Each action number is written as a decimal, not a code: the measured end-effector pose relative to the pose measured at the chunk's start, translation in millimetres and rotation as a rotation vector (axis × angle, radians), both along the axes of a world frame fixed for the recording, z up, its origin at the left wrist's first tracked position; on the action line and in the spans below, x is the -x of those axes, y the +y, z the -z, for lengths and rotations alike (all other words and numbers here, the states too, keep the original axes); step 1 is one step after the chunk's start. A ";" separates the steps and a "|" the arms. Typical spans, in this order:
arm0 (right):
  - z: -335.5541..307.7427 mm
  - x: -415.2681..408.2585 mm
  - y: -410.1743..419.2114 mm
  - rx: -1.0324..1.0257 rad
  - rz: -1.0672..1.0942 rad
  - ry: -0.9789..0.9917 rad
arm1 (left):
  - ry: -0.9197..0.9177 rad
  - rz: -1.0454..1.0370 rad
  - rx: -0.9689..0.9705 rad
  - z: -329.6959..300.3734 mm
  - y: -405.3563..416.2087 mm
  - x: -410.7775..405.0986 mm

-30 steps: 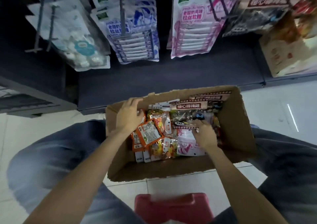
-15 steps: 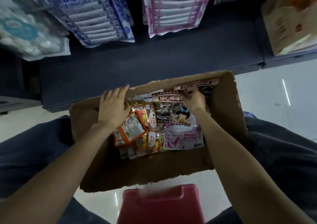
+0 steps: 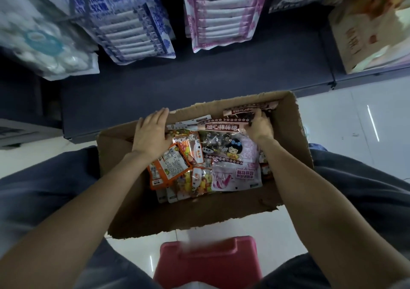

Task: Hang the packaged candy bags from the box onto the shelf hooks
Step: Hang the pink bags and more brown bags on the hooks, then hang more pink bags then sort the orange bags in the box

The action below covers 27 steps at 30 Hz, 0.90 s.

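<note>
Overhead, from the left, a blurred white-and-teal pack (image 3: 42,45) hangs beside blue-printed bags (image 3: 133,27) and pink-printed bags (image 3: 221,16) on the shelf; their writing is Chinese, too blurred to read surely. Below, your left hand (image 3: 150,133) lies flat with straight fingers on the far wall of the cardboard box (image 3: 177,217), touching an orange packet (image 3: 168,169) with a white label panel. Beside it lie mixed fruit-candy bags (image 3: 193,178), a dark lollipop bag (image 3: 224,142) showing a cartoon girl and large Chinese characters on a red band, and a pink bag (image 3: 235,175). Your right hand (image 3: 258,127) curls its fingers round the top of another dark bag (image 3: 246,111) at the box's far right corner. A red stool (image 3: 208,262) sits under you.
</note>
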State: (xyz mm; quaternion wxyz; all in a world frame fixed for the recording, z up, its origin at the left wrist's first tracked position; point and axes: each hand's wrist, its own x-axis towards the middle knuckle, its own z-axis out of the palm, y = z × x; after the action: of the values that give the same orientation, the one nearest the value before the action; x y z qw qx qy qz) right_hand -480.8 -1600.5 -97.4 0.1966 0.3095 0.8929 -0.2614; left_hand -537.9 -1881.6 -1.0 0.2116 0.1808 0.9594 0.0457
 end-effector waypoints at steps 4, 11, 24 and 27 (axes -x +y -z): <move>22.6 1.8 -5.5 0.028 0.065 -0.014 | -0.013 0.020 0.005 3.7 -1.3 -2.2; -24.4 -32.8 -22.2 0.120 -0.249 0.321 | 0.045 0.099 -0.228 -9.2 19.2 -2.3; -234.4 -22.5 61.7 -0.143 -0.290 0.828 | 0.099 -0.013 -0.879 -98.2 130.1 5.1; -250.0 -3.9 96.1 -0.220 -0.114 0.932 | 0.209 0.057 -0.874 -128.0 174.0 19.6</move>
State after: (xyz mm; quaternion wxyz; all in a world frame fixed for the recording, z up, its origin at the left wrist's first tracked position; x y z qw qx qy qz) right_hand -476.9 -1504.4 152.6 -0.2441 0.1288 0.9239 -0.2652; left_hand -557.5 -1707.6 127.0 0.0184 0.2833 0.8609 0.4221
